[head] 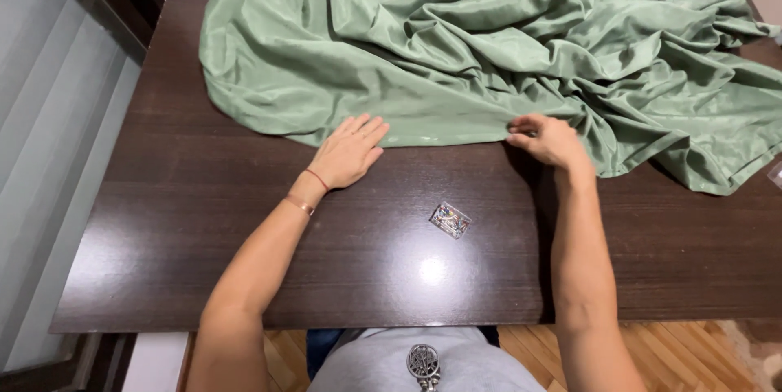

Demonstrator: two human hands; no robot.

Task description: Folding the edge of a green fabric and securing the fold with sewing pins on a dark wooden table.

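Green satin cloth (489, 42) lies heaped across the far half of a dark wood surface (244, 229), spreading from near the far left corner to the right edge, where it bunches into deep folds. Its near hem runs roughly straight, left to right, parallel to the near edge of the surface, and that hem is the line both of your hands meet.

Your left hand (349, 152) lies flat, palm down, fingers together and extended, with the fingertips just touching the hem toward the surface's middle; its grip is apart, holding nothing, only pressing. Your right hand (550, 140) sits further along the same hem toward the right edge, knuckles up, with its grip pinched together on the cloth's edge between thumb and fingertips. The stretch of hem between the two hands looks smooth and fairly taut; beyond your right hand the cloth turns crumpled and thick.

So the cloth lies away from you on the far side of both hands, its long axis crossing in front of you, and your right hand is the one nearer the bunched mass.

Nearer you, between your forearms and closer to the right one, a small clear box of coloured pins (450, 219) rests on bare wood, well apart from the hem
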